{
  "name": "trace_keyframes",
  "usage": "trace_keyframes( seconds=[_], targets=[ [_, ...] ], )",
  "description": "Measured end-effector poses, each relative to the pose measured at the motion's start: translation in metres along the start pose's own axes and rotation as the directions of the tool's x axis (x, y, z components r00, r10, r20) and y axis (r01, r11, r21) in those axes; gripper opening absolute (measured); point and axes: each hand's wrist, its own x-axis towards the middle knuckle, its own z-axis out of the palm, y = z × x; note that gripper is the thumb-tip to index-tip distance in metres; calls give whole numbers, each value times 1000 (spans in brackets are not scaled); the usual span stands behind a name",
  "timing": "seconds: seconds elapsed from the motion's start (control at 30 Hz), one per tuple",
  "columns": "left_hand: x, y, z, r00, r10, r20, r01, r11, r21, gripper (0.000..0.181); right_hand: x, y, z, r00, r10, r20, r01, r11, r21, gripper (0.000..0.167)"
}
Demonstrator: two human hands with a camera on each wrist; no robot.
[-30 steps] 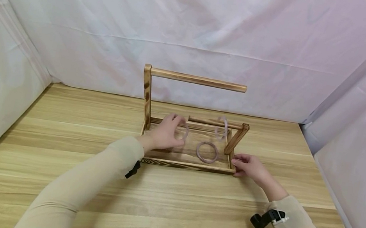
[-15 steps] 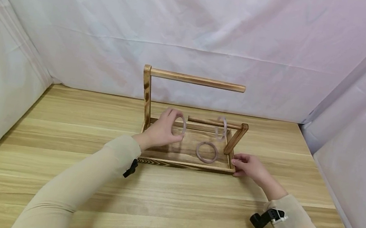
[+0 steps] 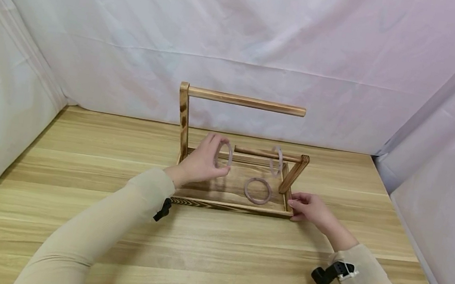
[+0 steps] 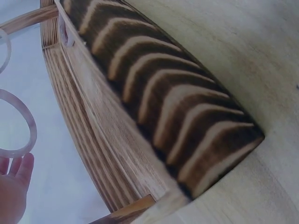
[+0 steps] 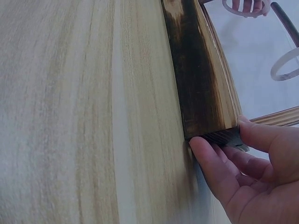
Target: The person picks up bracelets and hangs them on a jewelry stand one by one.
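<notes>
My left hand pinches a translucent pinkish ring between thumb and fingers, held upright left of the lower bar's free end. In the left wrist view the held ring stands above the fingertips. A second ring hangs around the lower bar. A third ring lies flat in the wooden tray. My right hand grips the tray's right end at the front corner; in the right wrist view, thumb and fingers of that hand hold the corner.
A longer upper bar runs rightward from the tall left post. The short right post carries the lower bar. The tray stands on a wooden table, with pale cloth behind and at both sides.
My left hand has moved slightly up and left with the ring, then a little toward the lower bar's tip. My right hand stays at the tray's corner.
</notes>
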Motion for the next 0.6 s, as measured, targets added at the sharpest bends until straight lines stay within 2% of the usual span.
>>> trace_keyframes(
  seconds=[0.3, 0.6],
  targets=[
    [-1, 1, -3, 999, 35, -13, -35, 999, -31, 64, -1, 1, 0, 1000, -11, 1, 11, 1000, 0, 48],
    [-2, 1, -5, 998, 64, -22, -65, 996, -56, 61, -2, 1, 0, 1000, 10, -17, -10, 1000, -1, 48]
  ],
)
